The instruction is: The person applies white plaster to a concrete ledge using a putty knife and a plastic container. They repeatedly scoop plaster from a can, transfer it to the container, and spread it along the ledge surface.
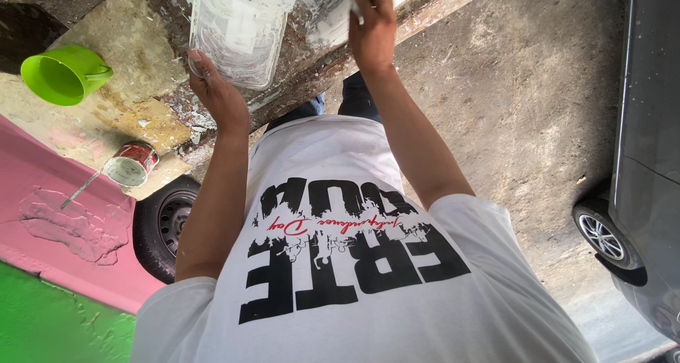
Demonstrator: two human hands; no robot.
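Left grip (216,94) holding tray (234,33) underneath; right grip (372,26) closed on brush handle, at wall (319,23). Green cup (60,72), paint can (131,163) nearby.

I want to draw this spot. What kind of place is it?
Probably outdoors by a street or parking spot where painting is going on. There is rough concrete ground, a parked grey car, and a pink and green painted wall with an open paint can on the ledge.
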